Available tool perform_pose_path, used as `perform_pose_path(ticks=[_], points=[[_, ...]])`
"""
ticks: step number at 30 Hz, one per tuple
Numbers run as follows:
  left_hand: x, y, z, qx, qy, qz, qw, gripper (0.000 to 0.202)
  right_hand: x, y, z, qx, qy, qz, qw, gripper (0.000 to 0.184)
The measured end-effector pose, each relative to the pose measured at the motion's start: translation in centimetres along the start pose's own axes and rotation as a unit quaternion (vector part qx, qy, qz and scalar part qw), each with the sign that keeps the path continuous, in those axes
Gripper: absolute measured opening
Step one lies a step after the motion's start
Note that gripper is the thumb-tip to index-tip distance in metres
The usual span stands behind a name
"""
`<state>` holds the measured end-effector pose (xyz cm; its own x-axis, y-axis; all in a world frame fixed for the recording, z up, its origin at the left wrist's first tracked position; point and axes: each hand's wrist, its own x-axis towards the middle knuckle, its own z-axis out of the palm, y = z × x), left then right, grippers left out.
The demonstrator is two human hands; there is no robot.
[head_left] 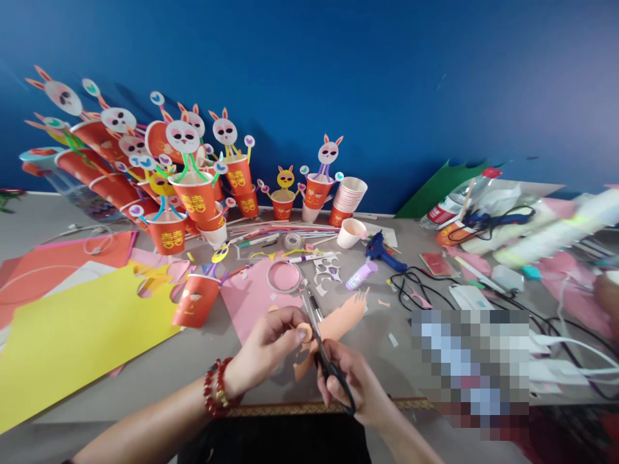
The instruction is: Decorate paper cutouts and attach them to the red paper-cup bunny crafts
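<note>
My left hand (268, 348), with a red bead bracelet on the wrist, pinches a piece of peach-coloured paper (338, 325) near its cut edge. My right hand (355, 386) grips black-handled scissors (322, 348), whose blades point up and away through the paper. Both hands work just above the near edge of the grey table (193, 367).
Many orange paper cups with rabbit faces (193, 193) stand at the back left. Yellow (72, 335), orange and pink paper sheets lie left. A blue glue gun (382, 251), white cup stack (351, 193), tape roll (284, 276), cables and a bottle lie to the right.
</note>
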<state>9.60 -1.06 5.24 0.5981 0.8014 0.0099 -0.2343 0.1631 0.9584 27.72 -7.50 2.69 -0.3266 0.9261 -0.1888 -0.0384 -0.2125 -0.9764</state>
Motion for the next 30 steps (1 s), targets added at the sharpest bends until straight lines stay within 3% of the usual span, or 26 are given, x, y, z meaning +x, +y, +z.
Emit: perform_pose_path(ticks=[9,18,23,30], points=[[-0.2,0.0,-0.6,0.15,-0.001,0.022,0.988,0.028,-0.4,-0.3,-0.8,-0.008,-0.049,0.009,0.999,0.06],[0.0,0.4,-0.7,0.134,0.005,0.036,0.99,0.029,-0.6,-0.9,-1.4,-0.009,-0.052,0.028,0.998,0.061],[-0.1,0.6,-0.6,0.14,0.007,0.07,0.988,0.024,-0.3,-0.7,-1.5,-0.019,-0.059,-0.006,0.998,0.058],[-0.9,0.9,-0.8,0.209,0.038,0.135,0.968,0.017,-0.1,-1.1,-0.6,0.039,-0.06,0.0,0.997,0.059]])
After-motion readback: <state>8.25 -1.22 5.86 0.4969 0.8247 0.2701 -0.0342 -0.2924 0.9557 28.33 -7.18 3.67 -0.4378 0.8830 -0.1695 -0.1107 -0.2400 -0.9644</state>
